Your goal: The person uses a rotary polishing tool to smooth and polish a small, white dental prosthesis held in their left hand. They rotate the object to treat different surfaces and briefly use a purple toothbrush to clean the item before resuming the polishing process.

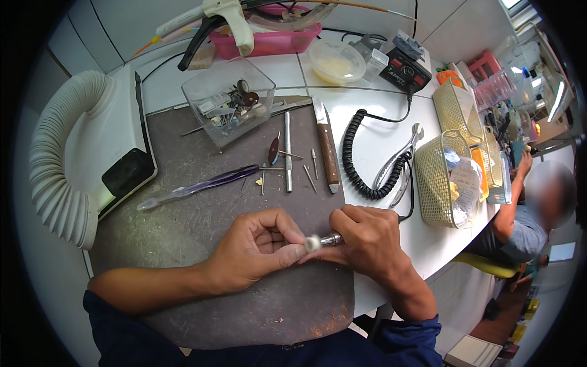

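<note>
My right hand (374, 240) is wrapped around a metal rotary handpiece (331, 239), whose tip points left. A small pale polishing head (313, 243) sits on that tip and looks blurred. My left hand (254, 244) is closed in a pinch, its thumb and index finger meeting right at the polishing head. Whatever lies between those fingertips is hidden or too small to name. Both hands are above the grey work mat (214, 312). Beyond them lie a toothbrush (208, 185), a slim metal rod (288, 153), a wooden-handled knife (328, 147) and several small burs (310, 177).
At left stands a white unit with a ribbed hose (58, 165). A clear plastic box (226, 131) holds small parts. The coiled black cord (348, 150) runs to a control box (405, 72). Wicker-like baskets (431, 189) line the right edge; another person (520, 226) sits beyond.
</note>
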A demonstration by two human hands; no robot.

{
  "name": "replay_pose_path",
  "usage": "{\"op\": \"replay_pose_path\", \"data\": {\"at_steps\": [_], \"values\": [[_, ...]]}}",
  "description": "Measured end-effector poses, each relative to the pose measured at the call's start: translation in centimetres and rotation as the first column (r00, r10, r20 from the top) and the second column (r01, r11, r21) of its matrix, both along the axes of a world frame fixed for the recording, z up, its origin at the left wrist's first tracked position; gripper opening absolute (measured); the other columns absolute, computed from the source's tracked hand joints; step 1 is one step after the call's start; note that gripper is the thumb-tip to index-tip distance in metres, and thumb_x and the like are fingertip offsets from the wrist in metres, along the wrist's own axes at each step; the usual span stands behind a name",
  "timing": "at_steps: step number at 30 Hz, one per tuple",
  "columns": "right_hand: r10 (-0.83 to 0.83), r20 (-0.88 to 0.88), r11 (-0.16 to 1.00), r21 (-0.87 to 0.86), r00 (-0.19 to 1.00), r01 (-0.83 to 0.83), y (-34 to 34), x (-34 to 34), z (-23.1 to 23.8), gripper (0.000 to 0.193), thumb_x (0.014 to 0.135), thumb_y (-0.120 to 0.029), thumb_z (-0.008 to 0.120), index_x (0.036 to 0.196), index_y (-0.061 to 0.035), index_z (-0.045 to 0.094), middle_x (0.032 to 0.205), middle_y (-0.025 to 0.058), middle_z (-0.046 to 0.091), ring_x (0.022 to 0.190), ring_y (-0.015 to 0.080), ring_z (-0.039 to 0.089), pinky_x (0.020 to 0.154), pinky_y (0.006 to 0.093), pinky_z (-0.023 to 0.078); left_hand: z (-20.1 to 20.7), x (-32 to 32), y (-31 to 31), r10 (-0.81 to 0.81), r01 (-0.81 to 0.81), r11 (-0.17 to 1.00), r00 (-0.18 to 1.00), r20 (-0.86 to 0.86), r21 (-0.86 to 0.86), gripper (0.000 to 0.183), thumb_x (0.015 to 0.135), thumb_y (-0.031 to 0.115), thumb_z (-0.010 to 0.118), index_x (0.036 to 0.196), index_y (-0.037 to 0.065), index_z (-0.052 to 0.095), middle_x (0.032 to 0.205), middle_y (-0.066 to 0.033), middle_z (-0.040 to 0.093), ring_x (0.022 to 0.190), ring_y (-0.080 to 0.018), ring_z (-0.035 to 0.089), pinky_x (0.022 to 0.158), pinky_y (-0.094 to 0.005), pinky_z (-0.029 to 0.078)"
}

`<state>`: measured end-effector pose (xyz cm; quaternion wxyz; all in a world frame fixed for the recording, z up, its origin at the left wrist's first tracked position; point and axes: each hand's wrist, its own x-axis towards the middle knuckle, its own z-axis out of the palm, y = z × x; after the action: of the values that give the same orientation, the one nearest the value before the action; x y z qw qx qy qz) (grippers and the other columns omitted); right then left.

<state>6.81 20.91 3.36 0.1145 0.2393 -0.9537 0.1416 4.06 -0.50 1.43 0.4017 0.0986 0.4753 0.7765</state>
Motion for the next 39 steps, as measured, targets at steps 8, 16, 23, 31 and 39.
{"op": "replay_pose_path", "data": {"at_steps": [8,16,23,31,39], "values": [[0.016,-0.029,1.0,0.013,0.999,-0.016,0.03,-0.1,-0.08,0.058,0.063,-0.061,0.075,0.06,-0.0108,0.046,0.053,0.0,0.046,0.043,0.0152,0.054,0.039,0.0284,0.04,0.11,-0.04,0.06,-0.013,0.013,1.0,1.0,0.001,0.012,0.012,0.087,0.001,0.065,0.088,0.003,0.053,0.091,-0.0077,0.059,0.084,-0.0106,0.059,0.079,-0.0236,0.048],[-0.058,-0.026,0.998,-0.01,0.998,0.058,0.26,-0.19,0.04,0.061,0.063,-0.065,0.073,0.058,-0.0103,0.045,0.05,0.0007,0.045,0.041,0.0157,0.053,0.038,0.0282,0.04,-0.35,-0.15,0.03,0.016,-0.017,1.0,0.998,-0.053,-0.006,0.011,0.089,0.006,0.065,0.093,0.003,0.055,0.097,-0.008,0.063,0.09,-0.0102,0.061,0.082,-0.0236,0.05],[-0.032,-0.01,0.999,0.007,0.999,0.032,0.08,-0.01,0.03,0.06,0.063,-0.063,0.074,0.058,-0.0104,0.045,0.052,0.0004,0.045,0.042,0.0156,0.054,0.039,0.0278,0.04,-0.35,-0.12,0.15,0.003,-0.003,1.0,1.0,-0.003,0.003,0.013,0.087,0.002,0.065,0.09,0.005,0.053,0.096,-0.0083,0.061,0.089,-0.0105,0.061,0.081,-0.0235,0.05],[-0.028,-0.025,1.0,0.012,0.999,0.028,-0.01,-0.02,-0.02,0.056,0.063,-0.059,0.076,0.06,-0.0114,0.047,0.055,-0.0004,0.044,0.042,0.015,0.053,0.039,0.0281,0.04,-0.3,0.0,0.01,0.011,-0.011,1.0,1.0,-0.022,-0.001,0.012,0.087,0.002,0.065,0.089,0.004,0.053,0.094,-0.0085,0.06,0.086,-0.0112,0.06,0.078,-0.0242,0.049],[-0.024,-0.019,1.0,0.008,1.0,0.024,0.04,0.01,-0.05,0.055,0.062,-0.058,0.077,0.06,-0.0114,0.047,0.055,-0.0005,0.046,0.043,0.0148,0.053,0.039,0.028,0.04,-0.15,0.01,0.05,0.018,-0.018,1.0,0.999,-0.033,-0.001,0.012,0.087,0.002,0.064,0.089,0.004,0.053,0.091,-0.0088,0.06,0.084,-0.0117,0.06,0.078,-0.0248,0.049]]}}
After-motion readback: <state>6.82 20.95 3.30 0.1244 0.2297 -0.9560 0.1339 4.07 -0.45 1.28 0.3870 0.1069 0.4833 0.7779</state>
